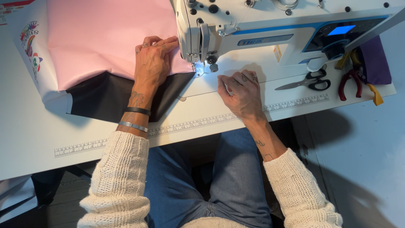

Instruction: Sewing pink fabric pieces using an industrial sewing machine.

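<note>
The left hand (pixel 152 63) is laid flat, palm down, on a sheet of pink material (pixel 97 38), with the fingers stretched together toward the needle area of a white sewing machine (pixel 253 29); nothing is gripped, the sheet is only pressed down. The pink material is spread over the far left part of the white tabletop (pixel 33 131), and a black layer (pixel 105 95) is seen beneath it, reaching out toward the near edge under the left wrist. Two bracelets, one dark and one silver, are worn on that wrist.

The right hand (pixel 240 90) is rested on the tabletop just in front of the machine, to the right of the lit needle area; its fingers are curled loosely inward, and whether anything small is pinched in them cannot be told.

A printed ruler strip (pixel 190 124) is run along the near edge of the tabletop. Toward the right edge, black-handled scissors (pixel 310 81) are laid beside the machine base, with red-handled pliers (pixel 349 83) and a purple cloth (pixel 375 61) further right.
</note>
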